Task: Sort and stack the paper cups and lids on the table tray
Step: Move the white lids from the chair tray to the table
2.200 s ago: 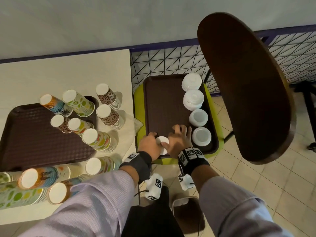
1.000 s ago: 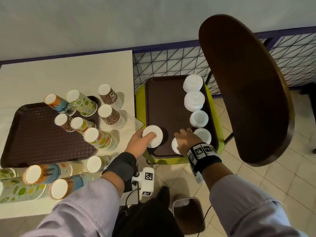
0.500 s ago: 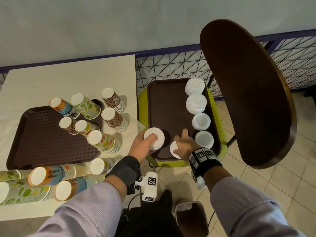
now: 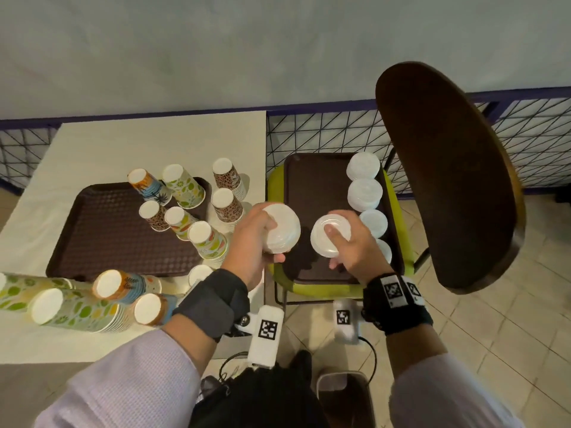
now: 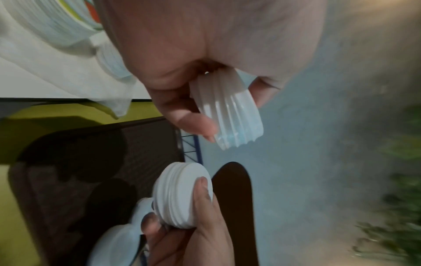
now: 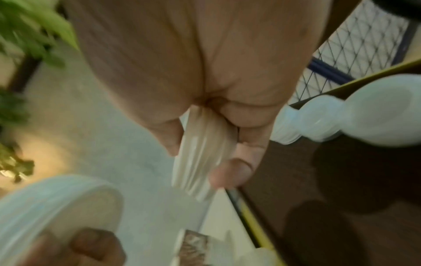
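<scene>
Lids point(image 4: 281, 227) in both hands point(image 4: 251, 242)

Lid stack point(image 4: 282, 228) in the left hand point(image 4: 250, 242): thin white plastic, smooth, semi-translucent at the ribbed edges. Lid stack point(image 4: 327, 239) in the right hand point(image 4: 355, 248): same plastic, faint sheen. Chair tray point(image 4: 312, 186) beneath both stacks: dark brown plastic, matt, fine textured grid. Paper cups point(image 4: 204, 236) left of that tray: printed paper, matt white bases. Chair back point(image 4: 448, 180) right of the tray: dark wood, smooth.
</scene>
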Available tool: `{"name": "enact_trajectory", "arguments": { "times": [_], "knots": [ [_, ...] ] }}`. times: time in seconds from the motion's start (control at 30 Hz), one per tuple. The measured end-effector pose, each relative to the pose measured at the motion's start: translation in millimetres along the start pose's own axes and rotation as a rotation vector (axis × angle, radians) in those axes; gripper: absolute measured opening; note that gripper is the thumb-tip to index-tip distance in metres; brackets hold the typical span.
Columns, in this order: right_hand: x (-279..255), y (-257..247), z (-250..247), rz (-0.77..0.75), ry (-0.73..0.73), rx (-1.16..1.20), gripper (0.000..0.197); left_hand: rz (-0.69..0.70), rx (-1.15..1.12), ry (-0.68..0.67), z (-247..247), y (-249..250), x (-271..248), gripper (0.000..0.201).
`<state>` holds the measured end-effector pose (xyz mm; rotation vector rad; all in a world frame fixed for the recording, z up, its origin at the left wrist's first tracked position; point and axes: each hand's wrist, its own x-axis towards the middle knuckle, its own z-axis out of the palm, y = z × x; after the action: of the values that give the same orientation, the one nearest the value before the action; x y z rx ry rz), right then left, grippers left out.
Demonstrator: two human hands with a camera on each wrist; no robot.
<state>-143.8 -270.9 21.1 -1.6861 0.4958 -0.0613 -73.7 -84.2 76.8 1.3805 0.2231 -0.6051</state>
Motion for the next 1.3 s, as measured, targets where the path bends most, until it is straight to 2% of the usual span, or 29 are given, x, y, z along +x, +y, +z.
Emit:
{"name": "enact_trajectory", "arguments": {
  "times": [0.07,0.1,0.2,0.23,0.3,0.43,0.57,0.67,0.73,0.83,0.93,1.1,1.17,1.23,1.3],
  "knots": [
    [-11.0,-25.6,11.9,-0.008,0.029,0.151,0.019,0.031,-0.047,0.01,-9.9,19.3,-19.1,0.021],
    [-16.3,-38.1,20.1,0.009,0.033,0.23,0.017,0.051,-0.046,0.016,-16.1,29.3,-27.6,0.019],
    [-30.7,-70.7,43.3,0.065,0.061,0.347,0.011,0.143,0.015,-0.012,-36.9,55.4,-50.9,0.043],
    [-39.1,-87.2,65.5,0.05,0.047,0.341,0.011,0.191,0.029,-0.02,-60.1,67.4,-66.3,0.044],
    [-48.5,-101.5,76.3,0.011,0.034,0.325,0.011,0.214,0.053,-0.064,-72.0,76.0,-81.6,0.039],
    [-72.0,-138.4,133.0,-0.099,-0.074,0.217,0.019,0.274,0.057,-0.049,-147.0,103.7,-120.1,0.04],
    [-93.8,-165.1,190.9,-0.16,-0.116,0.171,0.025,0.347,0.124,-0.054,-229.5,122.8,-151.8,0.066],
    [-110.6,-186.3,241.8,-0.204,-0.084,0.108,0.019,0.361,0.124,-0.033,-292.0,133.6,-168.4,0.076],
    [-119.6,-199.1,277.8,-0.256,-0.076,0.115,0.019,0.38,0.119,0.029,-333.9,139.7,-175.4,0.076],
    [-128.2,-218.1,332.6,-0.347,-0.063,0.059,0.021,0.416,0.12,0.136,-393.4,153.6,-181.2,0.062],
    [-132.0,-232.6,383.9,-0.304,-0.148,0.142,0.024,0.445,0.072,0.257,-444.5,168.9,-180.8,0.057],
    [-124.6,-251.7,462.1,-0.302,-0.228,0.205,0.03,0.486,-0.029,0.423,-511.0,185.2,-167.1,0.03],
    [-121.2,-258.5,486.5,-0.293,-0.293,0.195,0.028,0.468,-0.069,0.504,-533.9,187.7,-157.9,0.034],
    [-119.7,-265.7,509.4,-0.315,-0.342,0.136,0.024,0.418,-0.131,0.6,-556.4,190.7,-148.6,0.05],
    [-118.9,-266.3,534.0,-0.373,-0.367,0.049,0.024,0.375,-0.141,0.626,-578.9,189.9,-137.9,0.046]
  ]
}}
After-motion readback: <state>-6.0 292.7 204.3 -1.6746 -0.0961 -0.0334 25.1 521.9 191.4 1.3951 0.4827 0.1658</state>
